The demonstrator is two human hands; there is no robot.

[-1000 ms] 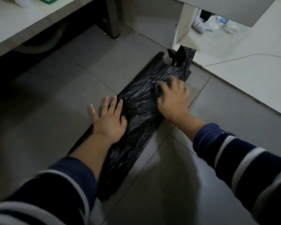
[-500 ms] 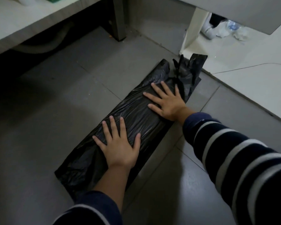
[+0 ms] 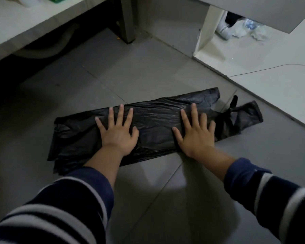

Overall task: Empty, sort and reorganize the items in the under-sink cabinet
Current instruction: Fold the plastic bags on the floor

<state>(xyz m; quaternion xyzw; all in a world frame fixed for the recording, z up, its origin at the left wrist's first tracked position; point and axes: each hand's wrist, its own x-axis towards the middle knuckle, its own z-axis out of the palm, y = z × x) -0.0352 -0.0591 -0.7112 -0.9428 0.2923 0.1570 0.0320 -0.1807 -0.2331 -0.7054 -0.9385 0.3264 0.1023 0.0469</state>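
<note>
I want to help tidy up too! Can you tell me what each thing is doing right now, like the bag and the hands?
black plastic bag: lying flat on the floor, folded into a long strip, handles at the right end
left hand: open, fingers spread, pressing on the bag
right hand: open, fingers spread, pressing on the bag
tile floor: grey, bag resting on it
cabinet: open, pale crumpled things inside

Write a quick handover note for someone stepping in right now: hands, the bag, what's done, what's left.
Left hand: flat, pressing the black plastic bag.
Right hand: flat on the same bag, nearer its handles.
Bag: lying smoothed into a long strip on the grey floor.
Done: bag flattened.
Left: probably fold it and put it away. A few pale items sit in the open cabinet.
</note>
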